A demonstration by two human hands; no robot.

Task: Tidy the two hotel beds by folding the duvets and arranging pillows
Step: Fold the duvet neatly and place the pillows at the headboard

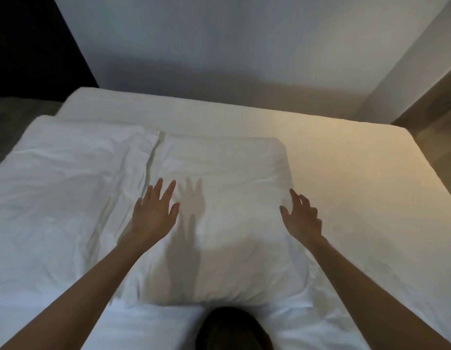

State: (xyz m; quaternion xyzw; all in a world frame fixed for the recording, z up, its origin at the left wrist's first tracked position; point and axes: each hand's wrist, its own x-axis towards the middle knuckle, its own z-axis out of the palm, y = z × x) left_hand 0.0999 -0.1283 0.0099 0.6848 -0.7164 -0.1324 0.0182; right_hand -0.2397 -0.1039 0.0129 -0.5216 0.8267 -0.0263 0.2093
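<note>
Over plump, creased white pillow (227, 188) — L hand (153, 214) & R hand (303, 219), fingers splayed, grips empty

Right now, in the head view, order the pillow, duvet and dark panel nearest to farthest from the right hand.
1. The pillow, its right edge by the right hand.
2. The duvet, left of the pillow.
3. The dark panel, far upper left.

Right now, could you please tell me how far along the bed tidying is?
Done, it seems: the duvet lies folded on the left of the bed, the pillow beside it. In hand: the left hand and right hand hover open at the pillow's two sides. Left: the duvet's creases; a second bed is not in view.
</note>
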